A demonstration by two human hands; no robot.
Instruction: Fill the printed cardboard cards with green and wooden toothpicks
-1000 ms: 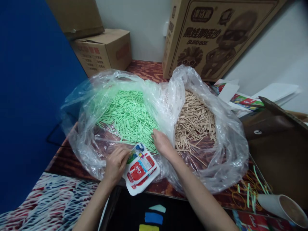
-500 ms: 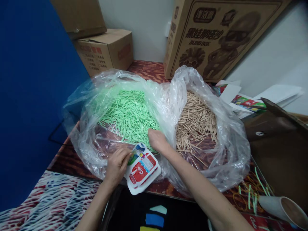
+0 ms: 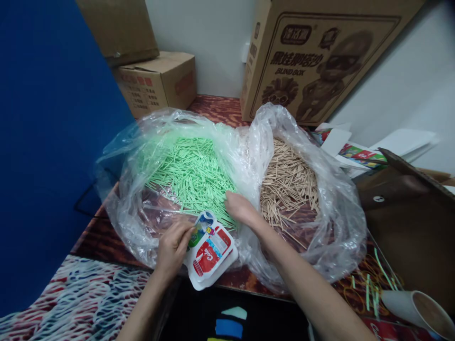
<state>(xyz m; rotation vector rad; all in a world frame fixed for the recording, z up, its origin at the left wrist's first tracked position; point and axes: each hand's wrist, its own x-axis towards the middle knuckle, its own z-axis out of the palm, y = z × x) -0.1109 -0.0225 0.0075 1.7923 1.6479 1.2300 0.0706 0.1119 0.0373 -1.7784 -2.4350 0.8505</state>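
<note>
My left hand (image 3: 172, 246) grips the left edge of a white packet with red and blue printing (image 3: 209, 251), held at the near rim of a clear plastic bag (image 3: 124, 208). That bag holds a heap of green sticks (image 3: 192, 173). My right hand (image 3: 241, 210) rests palm down on the near right edge of the green heap, its fingertips curled into the sticks and hidden. A second clear bag (image 3: 341, 222) to the right holds tan wooden sticks (image 3: 287, 182).
A dark red wooden table (image 3: 220, 106) carries both bags. Cardboard boxes (image 3: 158, 83) stand at the back, a large printed carton (image 3: 320, 57) leans on the wall. A paper cup (image 3: 419, 308), loose green sticks and rubber bands (image 3: 369, 284) lie at the right. A blue panel (image 3: 42, 142) stands on the left.
My right hand shifted slightly left and back over the green sticks. My left hand keeps its hold on the packet, which tilted a little.
</note>
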